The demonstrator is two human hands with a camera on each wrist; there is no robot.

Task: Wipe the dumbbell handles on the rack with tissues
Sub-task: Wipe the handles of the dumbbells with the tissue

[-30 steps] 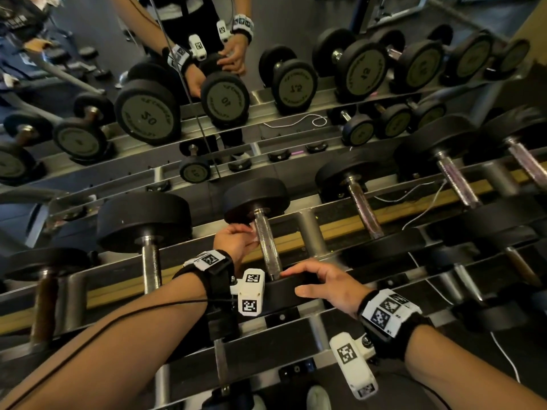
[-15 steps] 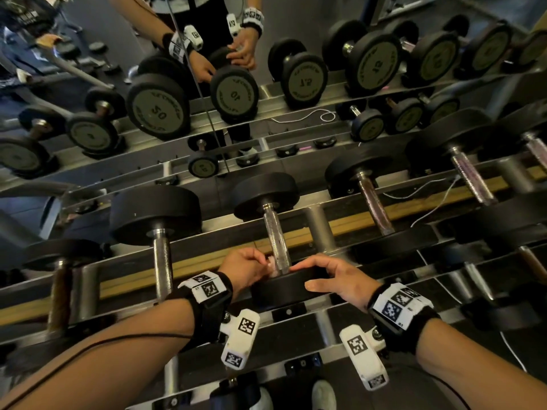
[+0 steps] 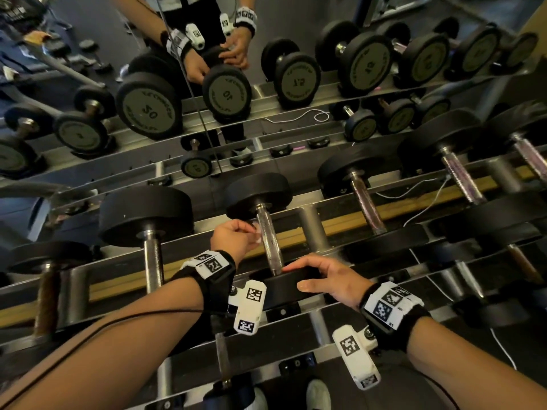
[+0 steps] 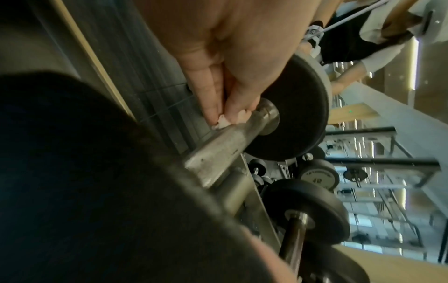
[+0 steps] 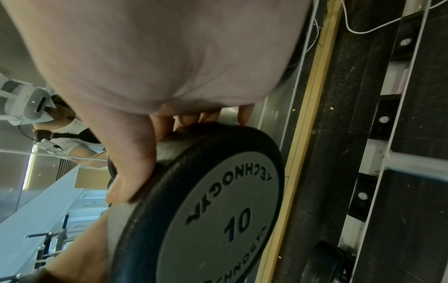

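A 10 kg dumbbell lies on the rack at the centre, its steel handle [image 3: 269,241] running from the far black head [image 3: 259,195] to the near head [image 3: 291,287]. My left hand [image 3: 236,238] pinches a small white tissue [image 4: 54,122] against the far end of that handle [image 4: 225,147], close to the collar. The tissue [image 3: 257,236] barely shows in the head view. My right hand [image 3: 322,275] grips the near head's rim [image 5: 218,153], thumb on the face side and fingers over the top.
Other dumbbells lie on the same rack rail to the left [image 3: 152,261] and right [image 3: 365,202]. A mirror behind reflects more dumbbells [image 3: 228,91] and my hands. White cables [image 3: 426,202] trail over the rack at right. A lower rail [image 3: 296,344] runs beneath my wrists.
My left hand slid the tissue down the handle toward the near head, then back up to the far end. The right hand stayed on the near head.
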